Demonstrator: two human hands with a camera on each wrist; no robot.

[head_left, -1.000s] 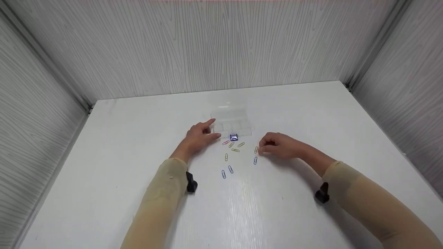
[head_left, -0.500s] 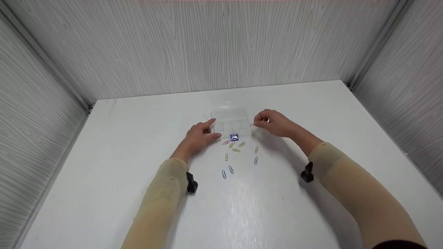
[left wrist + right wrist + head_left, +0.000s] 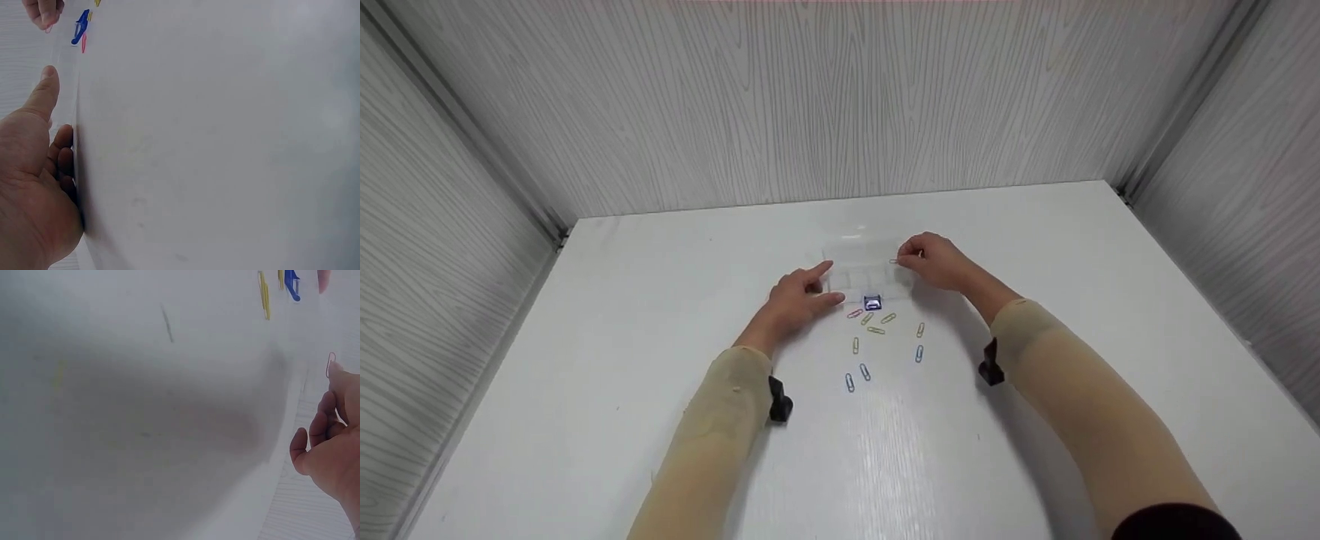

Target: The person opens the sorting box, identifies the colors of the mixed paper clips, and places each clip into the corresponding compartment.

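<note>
My right hand (image 3: 934, 261) pinches a pink paper clip (image 3: 328, 365) by one end between thumb and fingers. In the head view it overlaps the right side of a clear plastic box (image 3: 851, 280) divided into small compartments. The box's clear lid (image 3: 855, 251) lies back toward the wall. At the left edge of the box, my left hand (image 3: 801, 296) has its thumb and index finger extended and spread along the box. Its other fingers are curled underneath, as the left wrist view shows. A blue-purple latch (image 3: 872, 303) sits at the box's front edge.
Several paper clips lie in front of the box: a pink clip (image 3: 855, 313), yellow ones such as the yellow clip (image 3: 856, 345), and blue ones such as the blue clip (image 3: 919, 353). A pale panel wall (image 3: 840, 112) stands behind the white table (image 3: 622, 337).
My right hand has moved up from beside the clips on the right to the box's right side, bringing the pink paper clip with it. My left hand has stayed at the box.
</note>
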